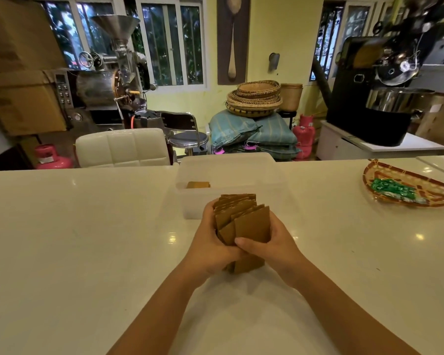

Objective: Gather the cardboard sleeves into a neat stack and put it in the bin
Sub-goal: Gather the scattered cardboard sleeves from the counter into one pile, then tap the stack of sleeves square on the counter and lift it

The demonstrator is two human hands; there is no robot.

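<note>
A bundle of several brown cardboard sleeves (244,221) stands on edge, fanned and uneven at the top, just above the white table. My left hand (212,245) grips its left side and my right hand (274,245) grips its right side, thumbs meeting in front. Directly behind the bundle sits a translucent white plastic bin (231,172), open at the top. Inside the bin, at its left, lies another brown cardboard piece (198,185). The lower part of the bundle is partly hidden by my fingers.
A woven tray (410,185) holding green-wrapped items rests on the table at the right. A white padded chair (122,147) stands beyond the table's far edge at left. Roasting machines, baskets and sacks fill the room behind.
</note>
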